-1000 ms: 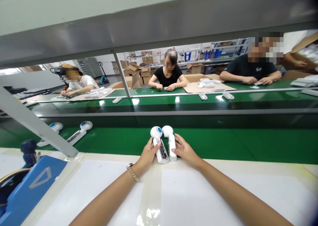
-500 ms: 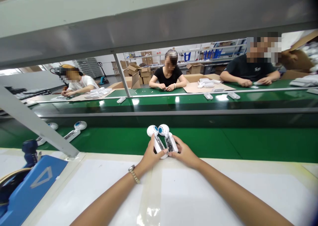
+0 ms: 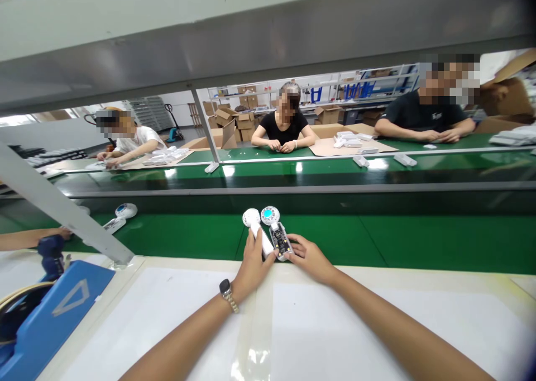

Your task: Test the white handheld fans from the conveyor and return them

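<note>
Two white handheld fans are held side by side over the near edge of the green belt [image 3: 326, 238]. My left hand [image 3: 252, 258] is closed round the handle of the left fan [image 3: 261, 237], whose smooth white side faces up. My right hand [image 3: 307, 256] grips the right fan [image 3: 280, 240] by its handle; that handle is open, with a dark circuit board showing, and its round head has a blue centre. The fingertips of both hands nearly meet at the lower ends of the handles.
Another fan [image 3: 125, 212] lies on the belt at left, near a slanted metal post [image 3: 62, 208] and another person's hand [image 3: 65, 233]. A blue holder [image 3: 62, 319] stands at lower left. Across, three people sit by a second belt [image 3: 259, 171] with white parts. A metal beam [image 3: 268, 40] hangs overhead.
My left hand has turned its fan so the smooth side shows, and my right hand has tilted its fan face-up. A person's hand has entered at left. Parts on the far belt have shifted right.
</note>
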Demonstrator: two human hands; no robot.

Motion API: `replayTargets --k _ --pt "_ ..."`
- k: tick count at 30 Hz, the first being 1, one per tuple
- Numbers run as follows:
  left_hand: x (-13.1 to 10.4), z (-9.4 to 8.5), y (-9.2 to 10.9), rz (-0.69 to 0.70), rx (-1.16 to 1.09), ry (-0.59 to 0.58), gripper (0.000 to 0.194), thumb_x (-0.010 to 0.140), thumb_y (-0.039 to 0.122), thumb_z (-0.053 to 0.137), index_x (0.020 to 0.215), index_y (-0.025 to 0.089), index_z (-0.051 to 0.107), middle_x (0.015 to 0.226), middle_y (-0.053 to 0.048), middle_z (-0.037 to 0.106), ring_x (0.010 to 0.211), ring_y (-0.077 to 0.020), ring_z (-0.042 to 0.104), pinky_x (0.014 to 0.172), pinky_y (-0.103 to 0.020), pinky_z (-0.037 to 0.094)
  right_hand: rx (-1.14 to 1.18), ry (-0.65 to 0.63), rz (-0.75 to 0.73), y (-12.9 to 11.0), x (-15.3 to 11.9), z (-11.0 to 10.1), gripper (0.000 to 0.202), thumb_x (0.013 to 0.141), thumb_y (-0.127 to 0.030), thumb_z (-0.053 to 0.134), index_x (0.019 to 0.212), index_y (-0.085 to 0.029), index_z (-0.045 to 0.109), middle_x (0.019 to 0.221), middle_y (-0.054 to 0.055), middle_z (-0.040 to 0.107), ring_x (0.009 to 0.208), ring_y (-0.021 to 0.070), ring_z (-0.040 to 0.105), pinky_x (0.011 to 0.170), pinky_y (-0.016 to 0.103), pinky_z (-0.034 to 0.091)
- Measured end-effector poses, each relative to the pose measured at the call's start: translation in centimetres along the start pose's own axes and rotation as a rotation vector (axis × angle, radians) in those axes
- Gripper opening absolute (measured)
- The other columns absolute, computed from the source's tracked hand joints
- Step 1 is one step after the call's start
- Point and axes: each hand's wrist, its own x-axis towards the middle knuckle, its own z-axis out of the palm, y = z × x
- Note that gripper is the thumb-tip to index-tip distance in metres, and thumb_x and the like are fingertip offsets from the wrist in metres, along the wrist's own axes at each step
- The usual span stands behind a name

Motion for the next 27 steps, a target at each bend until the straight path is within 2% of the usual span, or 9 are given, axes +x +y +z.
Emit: replayTargets --k 3,9,13,17,22,27 --pt "0.1 -0.1 0.0 0.051 0.066 0.016 0.066 0.077 0.035 0.059 0.135 0.019 0.032 0.147 -0.01 0.011 0.135 -0.0288 0.004 0.109 -0.039 0.008 -0.053 -0.019 -0.052 0.3 0.1 0.0 0.044 0.072 -0.029 0.064 0.112 -0.02 0.05 0.111 0.009 0.062 0.109 0.0222 0.056 0.098 0.042 0.041" --pt "0.5 -0.2 -0.5 0.106 0.402 0.031 0.059 0.084 0.033 0.047 0.136 0.015 0.026 0.147 -0.015 0.007 0.135 -0.0308 0.004 0.107 -0.049 0.016 -0.168 -0.039 -0.094 1.2 0.3 -0.1 0.036 0.073 -0.025 0.062 0.107 -0.017 0.054 0.112 0.011 0.061 0.106 0.0215 0.058 0.097 0.041 0.043" --pt "0.7 -0.3 -1.2 0.117 0.475 0.077 0.053 0.086 0.029 0.042 0.135 0.014 0.027 0.146 -0.016 0.009 0.135 -0.0314 0.003 0.107 -0.052 0.016 -0.214 -0.013 -0.04 1.3 0.2 -0.2 0.037 0.072 -0.024 0.062 0.107 -0.016 0.054 0.107 0.012 0.063 0.099 0.0214 0.061 0.092 0.041 0.048" --pt "1.0 -0.4 -1.7 0.057 0.534 0.122 0.051 0.085 0.029 0.041 0.131 0.009 0.033 0.145 -0.019 0.007 0.135 -0.0335 0.001 0.107 -0.052 0.015 -0.255 -0.018 -0.034 0.9 0.0 -0.1 0.034 0.072 -0.022 0.06 0.105 -0.015 0.055 0.106 0.012 0.063 0.095 0.0204 0.062 0.088 0.039 0.05" --pt "1.1 -0.8 -1.6 0.036 0.555 0.167 0.047 0.083 0.029 0.044 0.127 0.011 0.041 0.146 -0.017 0.006 0.134 -0.0358 0.002 0.105 -0.054 0.017 -0.308 -0.032 -0.033 0.3 -0.2 -0.1 0.029 0.073 -0.021 0.057 0.102 -0.014 0.056 0.103 0.012 0.064 0.089 0.0192 0.063 0.084 0.036 0.051" --pt "1.1 -1.0 -1.2 0.071 0.693 0.209 0.045 0.084 0.029 0.042 0.125 0.009 0.043 0.144 -0.021 0.015 0.133 -0.0392 0.007 0.101 -0.058 0.021 -0.325 -0.034 -0.032 0.2 -0.2 0.0 0.027 0.075 -0.022 0.055 0.101 -0.015 0.057 0.102 0.011 0.064 0.087 0.018 0.064 0.082 0.035 0.051"
